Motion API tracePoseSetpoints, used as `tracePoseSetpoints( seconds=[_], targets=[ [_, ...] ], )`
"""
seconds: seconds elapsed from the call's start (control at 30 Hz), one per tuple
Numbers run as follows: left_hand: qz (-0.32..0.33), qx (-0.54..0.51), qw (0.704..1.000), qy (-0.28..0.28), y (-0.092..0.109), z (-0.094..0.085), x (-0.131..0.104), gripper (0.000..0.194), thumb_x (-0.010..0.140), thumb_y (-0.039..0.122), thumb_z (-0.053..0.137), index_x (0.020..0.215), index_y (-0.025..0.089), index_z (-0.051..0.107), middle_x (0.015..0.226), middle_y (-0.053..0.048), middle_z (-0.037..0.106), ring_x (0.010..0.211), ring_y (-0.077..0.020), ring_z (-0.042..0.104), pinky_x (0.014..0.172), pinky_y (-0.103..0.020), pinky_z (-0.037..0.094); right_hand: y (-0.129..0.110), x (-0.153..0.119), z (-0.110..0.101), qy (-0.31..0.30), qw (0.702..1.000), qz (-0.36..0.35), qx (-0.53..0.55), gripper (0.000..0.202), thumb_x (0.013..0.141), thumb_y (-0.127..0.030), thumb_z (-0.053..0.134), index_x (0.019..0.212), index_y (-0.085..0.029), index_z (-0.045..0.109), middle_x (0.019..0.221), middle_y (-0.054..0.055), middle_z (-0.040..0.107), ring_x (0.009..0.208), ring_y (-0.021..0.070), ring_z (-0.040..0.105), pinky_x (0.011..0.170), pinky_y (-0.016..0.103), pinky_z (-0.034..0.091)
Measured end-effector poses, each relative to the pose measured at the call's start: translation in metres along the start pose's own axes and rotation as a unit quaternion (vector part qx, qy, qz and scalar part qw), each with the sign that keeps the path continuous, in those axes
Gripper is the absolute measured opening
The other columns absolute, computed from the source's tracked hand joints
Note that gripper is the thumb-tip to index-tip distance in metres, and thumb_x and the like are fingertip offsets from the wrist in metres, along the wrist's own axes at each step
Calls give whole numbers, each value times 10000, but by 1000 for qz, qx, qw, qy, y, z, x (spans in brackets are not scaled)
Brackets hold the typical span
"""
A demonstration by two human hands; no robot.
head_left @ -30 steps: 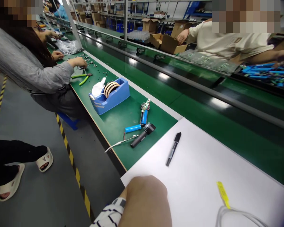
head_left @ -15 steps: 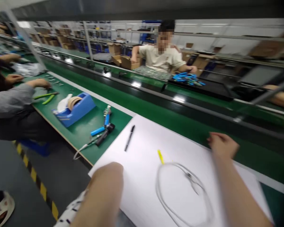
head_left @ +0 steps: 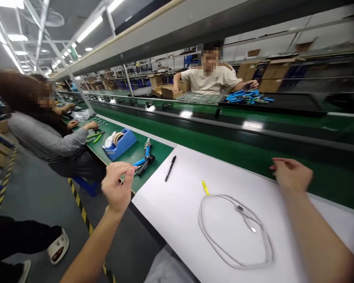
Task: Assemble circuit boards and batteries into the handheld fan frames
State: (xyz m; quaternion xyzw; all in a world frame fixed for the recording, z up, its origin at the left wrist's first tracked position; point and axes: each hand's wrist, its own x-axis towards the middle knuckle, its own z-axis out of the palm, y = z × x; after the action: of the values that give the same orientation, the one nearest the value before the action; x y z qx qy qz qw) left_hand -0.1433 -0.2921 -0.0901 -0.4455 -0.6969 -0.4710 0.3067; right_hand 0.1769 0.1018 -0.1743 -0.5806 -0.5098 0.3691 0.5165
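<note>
My left hand (head_left: 118,186) is raised off the near edge of the bench, its fingers curled toward the thumb. A small white bit shows inside the curl; whether the hand grips it I cannot tell. Just beyond lie a black cylindrical device (head_left: 142,168) and blue cylindrical cells (head_left: 147,151) with small metal parts. My right hand (head_left: 293,175) is over the far edge of the white sheet (head_left: 177,208), fingers bent together and their undersides hidden. Between my hands a coiled grey cable (head_left: 201,220) with a yellow tag (head_left: 205,188) lies on the sheet, near a black pen (head_left: 170,168).
A blue tape dispenser (head_left: 124,144) and green-handled pliers (head_left: 98,137) are on the bench to the left, by a seated co-worker (head_left: 44,133). Across the dark belt (head_left: 224,127), another person (head_left: 209,80) works beside a black tray (head_left: 297,105) of blue cells. A shelf beam hangs overhead.
My left hand has come up into view and forward to the left, beside the black device. The right hand stays by the sheet's far edge. The camera view has tilted up and left.
</note>
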Motion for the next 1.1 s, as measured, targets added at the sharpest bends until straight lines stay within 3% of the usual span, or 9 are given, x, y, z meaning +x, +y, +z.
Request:
tracePoseSetpoints(
  seconds=[0.07, 0.17, 0.27, 0.4, 0.5, 0.6, 0.73, 0.9, 1.1],
  targets=[
    [-50, 83, 992, -79, -16, -1, -3, 233, 950, 363, 565, 860, 222, 727, 943, -49, 693, 946, -221, 626, 900, -418, 478, -5, 0, 2, -16, 1000, -10, 6, 87, 703, -249, 617, 745, -228, 690, 655, 63, 612, 556, 212, 542, 584, 429, 435],
    [-140, 201, 944, -221, -37, 15, -12, 281, 887, 456, 626, 1081, 273, 715, 1144, -79, 668, 1109, -304, 569, 948, -467, 419, -37, -6, -5, 4, 999, -44, -2, 185, 721, -278, 640, 838, -179, 745, 738, 111, 654, 612, 211, 588, 590, 421, 442],
    [-155, 247, 910, -294, -49, 35, -18, 331, 877, 473, 628, 1130, 264, 671, 1188, -88, 651, 1149, -342, 529, 958, -495, 391, -91, -33, -19, 27, 983, -183, -16, 268, 771, -289, 664, 940, -105, 762, 799, 160, 681, 652, 226, 627, 563, 392, 432],
    [-163, 271, 899, -304, -57, 49, -22, 242, 899, 408, 615, 1068, 236, 624, 1064, -63, 686, 1049, -329, 563, 902, -480, 383, -138, -106, -25, -137, 938, -308, -79, 223, 905, -385, 595, 999, -225, 720, 879, 107, 687, 729, 247, 620, 650, 402, 465],
    [-159, 254, 907, -295, -57, 53, -25, 192, 898, 351, 633, 1056, 245, 608, 1021, -39, 699, 991, -293, 591, 868, -435, 371, -132, -168, -6, -287, 880, -340, -168, 176, 902, -350, 582, 896, -225, 706, 832, 59, 698, 678, 214, 620, 612, 355, 481],
    [-158, 222, 924, -269, -54, 58, -30, 153, 889, 323, 661, 1019, 252, 621, 1007, -24, 710, 963, -263, 604, 855, -405, 357, -107, -218, 36, -408, 784, -414, -219, 218, 948, -251, 499, 1005, -210, 705, 914, 51, 693, 705, 180, 636, 600, 308, 482],
    [-160, 196, 937, -241, -56, 65, -37, 148, 875, 319, 694, 982, 245, 623, 983, -12, 712, 945, -248, 598, 848, -395, 350, -88, -261, 105, -411, 670, -564, -250, 328, 936, -153, 479, 1214, -151, 653, 917, 88, 642, 752, 212, 606, 643, 332, 459],
    [-159, 168, 944, -233, -58, 65, -39, 122, 885, 301, 689, 937, 242, 595, 1002, -8, 708, 943, -240, 590, 831, -382, 352, -83, -272, 160, -379, 645, -600, -282, 528, 932, -232, 533, 1452, -148, 493, 1012, 126, 597, 857, 251, 563, 728, 359, 432],
    [-165, 168, 940, -247, -58, 65, -39, 134, 891, 305, 685, 963, 241, 592, 1009, -4, 693, 947, -238, 573, 823, -383, 355, -86, -270, 183, -380, 626, -604, -314, 548, 961, -311, 495, 1502, -236, 448, 1055, 118, 574, 901, 262, 526, 766, 368, 374]
  ],
)
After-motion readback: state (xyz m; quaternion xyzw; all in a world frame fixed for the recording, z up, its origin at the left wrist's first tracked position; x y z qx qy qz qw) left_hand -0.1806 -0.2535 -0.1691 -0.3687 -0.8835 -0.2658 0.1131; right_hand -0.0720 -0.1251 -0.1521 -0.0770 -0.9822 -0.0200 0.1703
